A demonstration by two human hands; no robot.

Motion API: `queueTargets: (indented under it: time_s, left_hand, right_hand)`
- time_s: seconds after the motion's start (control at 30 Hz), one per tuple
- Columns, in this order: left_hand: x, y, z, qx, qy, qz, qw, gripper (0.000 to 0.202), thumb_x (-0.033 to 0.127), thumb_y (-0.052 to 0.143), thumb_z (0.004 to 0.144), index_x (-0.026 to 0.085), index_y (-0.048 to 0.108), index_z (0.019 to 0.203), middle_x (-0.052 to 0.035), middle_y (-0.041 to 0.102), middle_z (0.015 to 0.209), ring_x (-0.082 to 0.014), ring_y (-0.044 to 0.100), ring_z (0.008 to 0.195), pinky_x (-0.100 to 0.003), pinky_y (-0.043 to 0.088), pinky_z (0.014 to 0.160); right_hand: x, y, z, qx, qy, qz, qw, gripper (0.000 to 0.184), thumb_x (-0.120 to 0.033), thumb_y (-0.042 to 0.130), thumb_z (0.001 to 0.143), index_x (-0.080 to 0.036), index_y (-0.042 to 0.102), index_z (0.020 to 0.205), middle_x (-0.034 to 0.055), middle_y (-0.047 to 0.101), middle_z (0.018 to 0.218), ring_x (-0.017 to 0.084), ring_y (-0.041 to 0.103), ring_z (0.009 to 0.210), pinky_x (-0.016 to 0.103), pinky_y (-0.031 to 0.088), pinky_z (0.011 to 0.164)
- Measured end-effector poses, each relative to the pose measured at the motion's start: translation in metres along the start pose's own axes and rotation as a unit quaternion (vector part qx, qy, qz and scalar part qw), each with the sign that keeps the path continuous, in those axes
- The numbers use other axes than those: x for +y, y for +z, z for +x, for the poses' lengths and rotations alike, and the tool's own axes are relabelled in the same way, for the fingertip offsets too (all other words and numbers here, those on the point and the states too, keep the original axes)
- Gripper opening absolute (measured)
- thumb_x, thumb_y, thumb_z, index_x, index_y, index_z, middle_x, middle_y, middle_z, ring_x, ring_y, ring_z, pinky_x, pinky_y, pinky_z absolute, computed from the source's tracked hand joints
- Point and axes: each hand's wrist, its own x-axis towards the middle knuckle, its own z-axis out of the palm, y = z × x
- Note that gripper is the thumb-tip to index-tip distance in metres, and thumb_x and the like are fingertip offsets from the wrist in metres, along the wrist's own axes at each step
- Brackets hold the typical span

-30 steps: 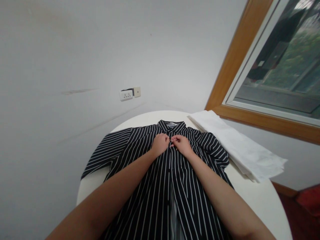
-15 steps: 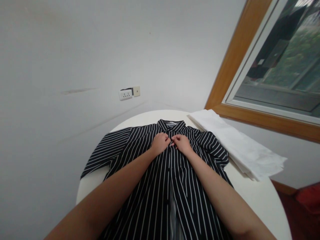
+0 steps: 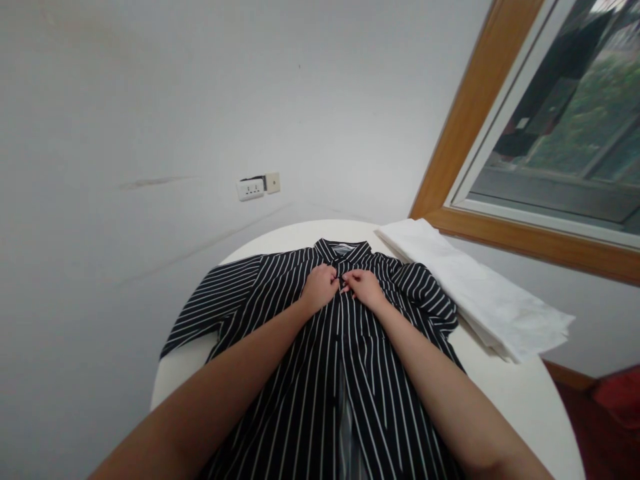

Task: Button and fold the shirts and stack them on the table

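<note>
The striped shirt (image 3: pixel 300 373) is spread on the tabletop (image 3: pixel 530 413), its front parted lower down. Below the collar (image 3: pixel 345 252), its front is pinched by the left hand (image 3: pixel 321 287) and the right hand (image 3: pixel 364 288), each grip nearly closed; whether a button is held cannot be told. Both edges are best kept level. The bunched sleeve (image 3: pixel 425 293) is crowded by white fabric (image 3: pixel 465 287).
</note>
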Motion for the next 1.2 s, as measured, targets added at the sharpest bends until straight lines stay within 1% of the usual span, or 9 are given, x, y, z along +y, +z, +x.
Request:
queueTargets:
  time_s: [0.23, 0.47, 0.67, 0.73, 0.8, 0.87, 1.0, 1.1, 1.2]
  left_hand:
    - [-0.002, -0.003, 0.000, -0.011, 0.027, -0.032, 0.999, 0.012, 0.020, 0.050, 0.080, 0.019, 0.062, 0.083, -0.0017, 0.056, 0.074, -0.0174, 0.053, 0.076, -0.030, 0.043, 0.074]
    - [-0.002, 0.004, 0.001, 0.014, 0.003, -0.046, 0.999, 0.009, 0.015, 0.051, 0.082, 0.017, 0.059, 0.086, -0.0049, 0.058, 0.083, -0.0181, 0.055, 0.084, -0.033, 0.045, 0.084]
    - [0.000, -0.001, 0.000, 0.071, -0.022, -0.019, 0.997, 0.023, 0.009, 0.045, 0.082, 0.017, 0.057, 0.101, -0.0082, 0.061, 0.102, -0.0205, 0.054, 0.101, -0.036, 0.042, 0.095]
    - [0.001, -0.002, -0.002, 0.055, -0.017, 0.014, 0.998, 0.026, 0.010, 0.042, 0.085, 0.017, 0.059, 0.103, -0.0087, 0.062, 0.107, -0.0224, 0.053, 0.107, -0.037, 0.040, 0.097]
    - [0.003, -0.001, -0.003, 0.024, -0.006, 0.036, 0.999, 0.028, 0.014, 0.041, 0.087, 0.017, 0.060, 0.107, -0.0088, 0.064, 0.112, -0.0232, 0.053, 0.110, -0.038, 0.040, 0.098]
    - [0.004, 0.001, -0.004, -0.001, 0.006, 0.053, 0.999, 0.030, 0.017, 0.040, 0.089, 0.017, 0.060, 0.112, -0.0089, 0.063, 0.118, -0.0230, 0.052, 0.115, -0.038, 0.037, 0.101]
    - [0.005, 0.008, -0.002, -0.028, 0.006, 0.077, 0.997, 0.036, 0.020, 0.039, 0.091, 0.016, 0.057, 0.122, -0.0097, 0.056, 0.133, -0.0239, 0.045, 0.127, -0.041, 0.030, 0.109]
    - [0.004, 0.011, 0.001, -0.054, 0.004, 0.080, 0.995, 0.039, 0.021, 0.037, 0.092, 0.016, 0.054, 0.127, -0.0095, 0.050, 0.140, -0.0253, 0.040, 0.132, -0.046, 0.026, 0.111]
    - [0.002, 0.012, 0.003, -0.065, 0.005, 0.082, 0.994, 0.041, 0.023, 0.037, 0.093, 0.018, 0.053, 0.130, -0.0085, 0.048, 0.142, -0.0257, 0.038, 0.134, -0.050, 0.024, 0.112]
  right_hand:
    - [0.005, 0.001, 0.004, 0.008, 0.001, 0.007, 1.000, 0.013, -0.025, 0.059, 0.084, -0.016, 0.062, 0.075, -0.0012, 0.065, 0.058, 0.012, 0.064, 0.052, 0.016, 0.044, 0.039]
    - [0.001, 0.001, 0.002, 0.017, 0.017, 0.003, 1.000, 0.016, -0.023, 0.055, 0.087, -0.016, 0.059, 0.073, -0.0015, 0.063, 0.055, 0.009, 0.061, 0.046, 0.014, 0.043, 0.039]
    - [0.001, 0.000, -0.001, 0.085, 0.006, 0.028, 0.996, 0.019, -0.022, 0.045, 0.087, -0.015, 0.061, 0.096, 0.0013, 0.065, 0.075, 0.011, 0.061, 0.051, 0.020, 0.046, 0.040]
    - [0.001, -0.004, -0.003, 0.128, -0.021, -0.016, 0.991, 0.025, -0.024, 0.042, 0.088, -0.016, 0.061, 0.102, 0.0035, 0.066, 0.084, 0.013, 0.062, 0.059, 0.024, 0.051, 0.051]
    - [-0.001, -0.011, -0.007, 0.166, -0.070, -0.106, 0.978, 0.027, -0.025, 0.043, 0.088, -0.017, 0.064, 0.102, 0.0059, 0.067, 0.093, 0.016, 0.063, 0.077, 0.030, 0.054, 0.071]
    - [-0.004, -0.018, -0.013, 0.174, -0.107, -0.215, 0.955, 0.025, -0.024, 0.046, 0.088, -0.019, 0.068, 0.099, 0.0078, 0.066, 0.102, 0.020, 0.059, 0.096, 0.036, 0.046, 0.091]
    - [-0.004, -0.027, -0.027, 0.088, -0.058, -0.370, 0.923, 0.033, -0.035, 0.051, 0.089, -0.023, 0.064, 0.117, 0.0104, 0.057, 0.128, 0.028, 0.044, 0.123, 0.048, 0.033, 0.103]
    - [0.003, -0.030, -0.036, -0.010, -0.021, -0.411, 0.912, 0.056, -0.055, 0.043, 0.090, -0.028, 0.045, 0.139, 0.0089, 0.038, 0.148, 0.031, 0.028, 0.137, 0.059, 0.019, 0.108]
    - [0.009, -0.031, -0.039, -0.050, -0.014, -0.434, 0.899, 0.065, -0.064, 0.031, 0.091, -0.029, 0.033, 0.146, 0.0071, 0.025, 0.155, 0.030, 0.017, 0.143, 0.060, 0.007, 0.111]
